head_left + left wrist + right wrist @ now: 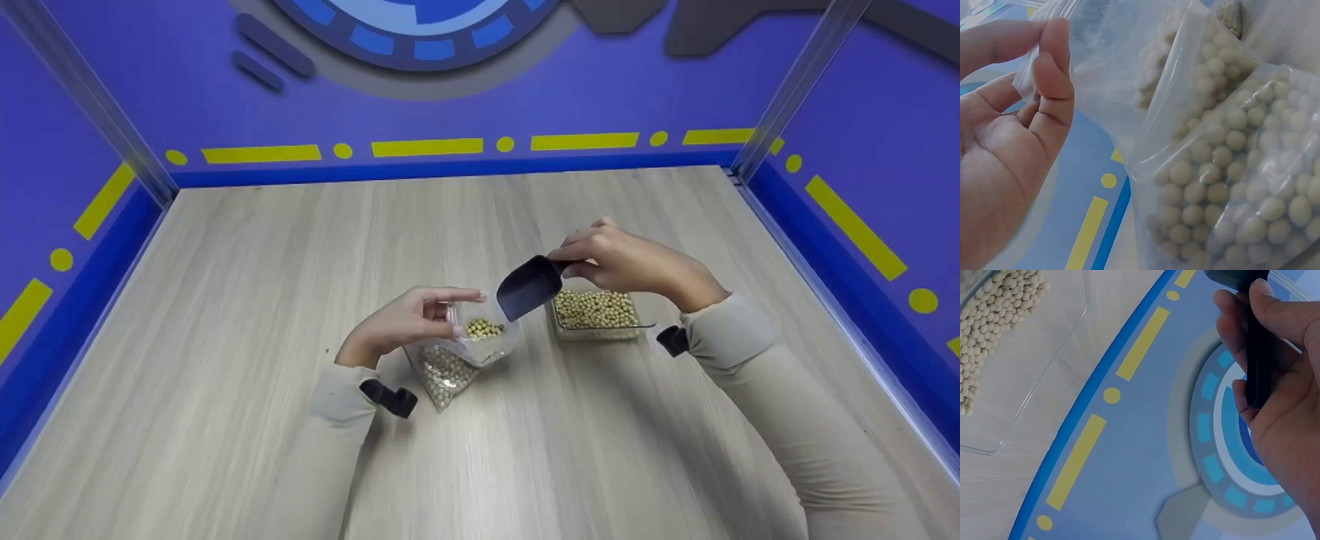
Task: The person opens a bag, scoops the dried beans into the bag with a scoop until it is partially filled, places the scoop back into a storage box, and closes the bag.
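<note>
My left hand (409,321) pinches the rim of a clear plastic bag (1145,146) and keeps its mouth spread. Round pale-yellow beans (1207,197), much like soybeans, fill the lower part of the bag. In my right hand (622,259) is a black scoop (531,286), its handle (1259,354) gripped between thumb and curled fingers. The scoop tilts down to the left, its lip at the bag's opening, and no beans show in its bowl. Below the right hand stands a clear rectangular container (596,335) holding more of these beans (994,332).
Everything rests on a light wood-grain table (247,300). Blue panels (435,112) with yellow markings enclose it at the back and both sides. A black wrist mount (388,397) sits on the left sleeve, and another (673,341) on the right.
</note>
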### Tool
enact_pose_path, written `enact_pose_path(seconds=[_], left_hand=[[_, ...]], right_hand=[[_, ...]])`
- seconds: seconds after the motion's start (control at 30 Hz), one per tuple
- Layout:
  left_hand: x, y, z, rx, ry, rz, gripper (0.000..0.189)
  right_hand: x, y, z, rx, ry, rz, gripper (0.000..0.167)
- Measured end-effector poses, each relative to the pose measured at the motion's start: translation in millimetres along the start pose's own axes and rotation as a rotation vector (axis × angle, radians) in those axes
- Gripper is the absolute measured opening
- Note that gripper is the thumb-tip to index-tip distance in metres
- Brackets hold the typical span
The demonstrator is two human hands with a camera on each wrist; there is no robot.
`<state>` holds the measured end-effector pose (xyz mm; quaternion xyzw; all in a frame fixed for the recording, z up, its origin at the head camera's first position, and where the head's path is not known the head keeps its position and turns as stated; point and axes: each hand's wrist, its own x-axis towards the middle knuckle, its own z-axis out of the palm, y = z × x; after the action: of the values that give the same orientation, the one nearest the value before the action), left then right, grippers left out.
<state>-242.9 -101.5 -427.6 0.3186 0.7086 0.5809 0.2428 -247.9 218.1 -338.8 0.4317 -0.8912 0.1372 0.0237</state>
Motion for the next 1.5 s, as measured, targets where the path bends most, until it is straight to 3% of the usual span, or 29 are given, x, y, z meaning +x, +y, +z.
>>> enact_pose_path(seconds=[0.27, 0.47, 0.7, 0.97, 1.5], left_hand=[[-0.6, -2.8, -2.1, 0.077, 0.025, -0.006, 0.047], [-3.6, -4.4, -5.4, 0.055, 0.012, -0.034, 0.051], [-6.0, -8.7, -9.6, 0.113, 0.005, -0.021, 0.051], [-4.2, -13.1, -7.6, 0.157, 0.126, -0.016, 0.031], [-0.5, -19.4, -0.3, 0.21, 0.274, 0.011, 0.023]], right_hand=[[-11.4, 16, 5, 0.088, -0.001, 0.074, 0.029], [-20.4, 30, 15, 0.172, 0.052, 0.062, 0.029], [-35.5, 46, 31, 0.197, 0.12, 0.102, 0.029], [-58.2, 67, 50, 0.235, 0.162, 0.205, 0.034], [-82.9, 85, 68, 0.248, 0.221, 0.304, 0.033]])
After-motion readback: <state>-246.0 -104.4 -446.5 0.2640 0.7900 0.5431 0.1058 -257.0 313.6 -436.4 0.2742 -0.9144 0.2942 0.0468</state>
